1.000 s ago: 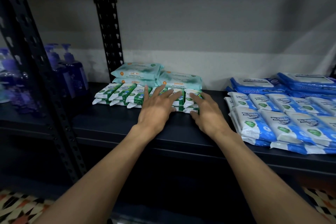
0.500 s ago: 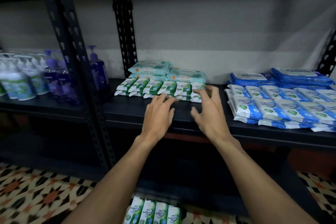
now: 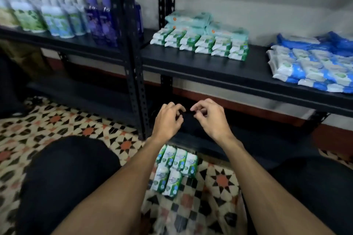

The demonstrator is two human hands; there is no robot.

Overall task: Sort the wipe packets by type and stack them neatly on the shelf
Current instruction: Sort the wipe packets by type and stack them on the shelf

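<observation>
The left hand [image 3: 168, 120] and right hand [image 3: 208, 118] hover empty, fingers loosely curled. Next, I judge: reach down for the near packets [image 3: 175, 168], then extend the far row [image 3: 200, 43].

The shelf [image 3: 200, 66] is black. Its small wipe packets [image 3: 200, 43] are green and white, the larger packs [image 3: 188, 18] pale teal, the right-hand packets [image 3: 313, 68] blue and white. The floor tiles [image 3: 63, 120] carry black and orange stars on cream; the floor packets [image 3: 174, 168] are green and white.

Shelf [image 3: 210, 66]: green packets [image 3: 200, 44], blue packets [image 3: 313, 70]. Tiled floor [image 3: 57, 124]: loose packets [image 3: 173, 170].
</observation>
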